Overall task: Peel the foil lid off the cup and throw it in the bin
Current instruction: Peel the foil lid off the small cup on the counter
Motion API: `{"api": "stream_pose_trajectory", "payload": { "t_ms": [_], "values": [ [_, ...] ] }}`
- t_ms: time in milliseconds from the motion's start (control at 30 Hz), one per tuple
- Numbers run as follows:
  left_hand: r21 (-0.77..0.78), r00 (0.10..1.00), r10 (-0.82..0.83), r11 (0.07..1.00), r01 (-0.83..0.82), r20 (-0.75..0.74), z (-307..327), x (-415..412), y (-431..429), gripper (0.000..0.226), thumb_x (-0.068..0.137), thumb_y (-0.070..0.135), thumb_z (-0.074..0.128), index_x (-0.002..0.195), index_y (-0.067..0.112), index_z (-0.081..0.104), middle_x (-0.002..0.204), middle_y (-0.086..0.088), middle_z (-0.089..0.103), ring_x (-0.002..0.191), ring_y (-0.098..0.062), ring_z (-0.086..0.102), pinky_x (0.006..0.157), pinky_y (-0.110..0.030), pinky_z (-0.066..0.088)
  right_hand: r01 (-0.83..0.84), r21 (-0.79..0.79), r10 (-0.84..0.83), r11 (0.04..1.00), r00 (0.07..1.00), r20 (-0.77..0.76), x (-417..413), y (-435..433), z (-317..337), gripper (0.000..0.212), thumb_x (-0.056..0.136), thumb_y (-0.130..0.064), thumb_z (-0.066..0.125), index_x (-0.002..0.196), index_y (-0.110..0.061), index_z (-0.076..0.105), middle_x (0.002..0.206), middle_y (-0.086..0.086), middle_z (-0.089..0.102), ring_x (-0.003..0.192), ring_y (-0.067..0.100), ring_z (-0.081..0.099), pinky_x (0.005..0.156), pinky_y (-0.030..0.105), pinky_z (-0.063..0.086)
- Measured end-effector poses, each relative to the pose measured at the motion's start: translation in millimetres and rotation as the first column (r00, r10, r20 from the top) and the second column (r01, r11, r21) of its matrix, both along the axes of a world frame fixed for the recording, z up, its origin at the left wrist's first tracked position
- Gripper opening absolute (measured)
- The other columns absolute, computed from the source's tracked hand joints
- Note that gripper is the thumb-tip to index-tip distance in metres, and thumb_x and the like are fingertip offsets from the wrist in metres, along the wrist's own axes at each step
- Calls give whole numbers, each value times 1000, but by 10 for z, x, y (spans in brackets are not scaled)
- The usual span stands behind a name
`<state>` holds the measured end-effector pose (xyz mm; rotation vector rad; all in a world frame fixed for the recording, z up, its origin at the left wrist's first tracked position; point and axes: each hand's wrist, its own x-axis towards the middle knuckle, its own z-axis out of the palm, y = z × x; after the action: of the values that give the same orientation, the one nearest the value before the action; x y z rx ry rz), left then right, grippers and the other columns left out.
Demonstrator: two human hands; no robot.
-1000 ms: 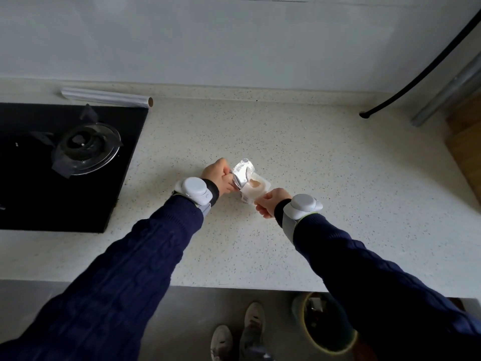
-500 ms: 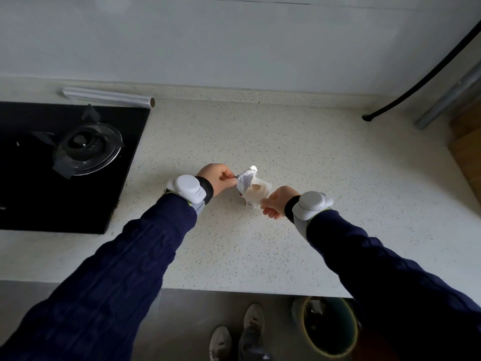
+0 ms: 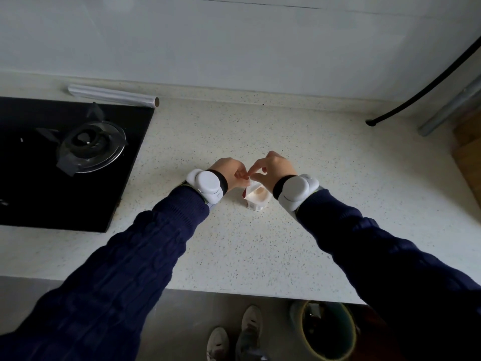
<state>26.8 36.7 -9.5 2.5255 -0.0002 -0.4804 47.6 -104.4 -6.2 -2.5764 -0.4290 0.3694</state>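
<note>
A small white cup (image 3: 257, 199) with beige contents stands open on the speckled counter (image 3: 260, 251). Just behind its far rim, my left hand (image 3: 231, 173) and my right hand (image 3: 273, 170) meet fingertip to fingertip. Both pinch the pale foil lid (image 3: 253, 182), which is folded small and mostly hidden by the fingers. Neither hand holds the cup. A round green bin (image 3: 328, 332) stands on the floor below the counter's front edge, right of my shoes.
A black gas hob (image 3: 65, 162) with a burner fills the counter's left side, with a roll of foil (image 3: 112, 95) behind it. A black hose (image 3: 421, 92) and a metal pipe (image 3: 447, 108) cross the right corner. My shoes (image 3: 234, 334) are on the floor.
The lid has come away from the cup. My right hand let go of the cup and moved up to the lid beside the left hand. The cup now stands alone.
</note>
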Motion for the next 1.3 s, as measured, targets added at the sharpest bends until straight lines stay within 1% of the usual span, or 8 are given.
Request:
{"api": "stream_pose_trajectory", "payload": {
  "t_ms": [100, 300, 600, 867, 1000, 1100, 1200, 1300],
  "values": [
    [-5, 1000, 4, 1000, -4, -3, 5, -10, 10, 27, 83, 26, 64, 102, 7, 69, 109, -11, 71, 104, -25, 63, 95, -34, 47, -10, -61, 8, 998, 1000, -20, 15, 38, -26, 15, 82, -27, 64, 93, -22, 73, 96, -3, 42, 86, 16, 50, 75, 26, 42],
    [-162, 991, 124, 980, -116, 41, -161, -107, 60, 24, 76, 24, 71, 95, 9, 69, 101, -7, 73, 95, -20, 65, 85, -26, 47, -6, -73, 4, 997, 1000, -27, 47, 42, -66, 15, 82, -25, 64, 92, -19, 73, 95, -3, 42, 84, 14, 47, 71, 25, 37],
    [-28, 978, 55, 998, -51, 202, -498, -292, 9, 26, 75, 22, 74, 90, 3, 65, 98, -12, 69, 86, -24, 66, 81, -32, 52, 11, -60, -12, 998, 1000, -25, 99, 48, -146, 14, 82, -24, 65, 92, -18, 73, 94, -3, 43, 83, 14, 48, 60, 24, 37],
    [-92, 961, 68, 995, -44, 268, -529, -332, -15, 13, 77, 10, 70, 81, -2, 66, 99, -14, 65, 84, -25, 65, 82, -37, 56, 12, -36, -13, 999, 999, -45, 108, 24, -171, 16, 81, -27, 66, 93, -20, 74, 96, -3, 44, 85, 14, 52, 72, 22, 38],
    [-40, 954, 36, 999, -25, 298, -546, -360, -46, 11, 82, 12, 65, 82, 1, 63, 99, -11, 63, 80, -23, 62, 78, -35, 55, 95, 27, -94, 995, 995, -41, 77, -32, -196, 20, 87, -23, 59, 103, -20, 70, 98, -1, 47, 82, 13, 48, 73, 22, 37],
    [-39, 953, 96, 995, -88, 287, -565, -387, -80, 9, 83, 13, 64, 83, 5, 63, 95, -9, 63, 76, -22, 63, 74, -32, 55, 248, 59, -247, 967, 969, -25, 30, -121, -223, 27, 93, -13, 48, 116, -15, 61, 115, 7, 55, 88, 18, 54, 77, 26, 44],
    [-82, 943, 146, 989, -127, 299, -576, -418, -127, 6, 81, 9, 65, 80, 3, 63, 95, -10, 62, 76, -22, 63, 73, -31, 56, 333, -27, -334, 943, 941, -59, -51, -249, -262, 27, 93, -8, 45, 118, -8, 57, 123, 13, 55, 103, 28, 59, 85, 34, 49],
    [-113, 933, 164, 984, -134, 321, -593, -449, -154, 5, 81, 5, 64, 80, 1, 62, 98, -10, 61, 76, -22, 64, 70, -25, 53, 293, -181, -322, 939, 934, -156, -151, -331, -320, 23, 92, -10, 43, 100, -5, 63, 107, 15, 64, 93, 29, 61, 79, 35, 49]
  ]
}}
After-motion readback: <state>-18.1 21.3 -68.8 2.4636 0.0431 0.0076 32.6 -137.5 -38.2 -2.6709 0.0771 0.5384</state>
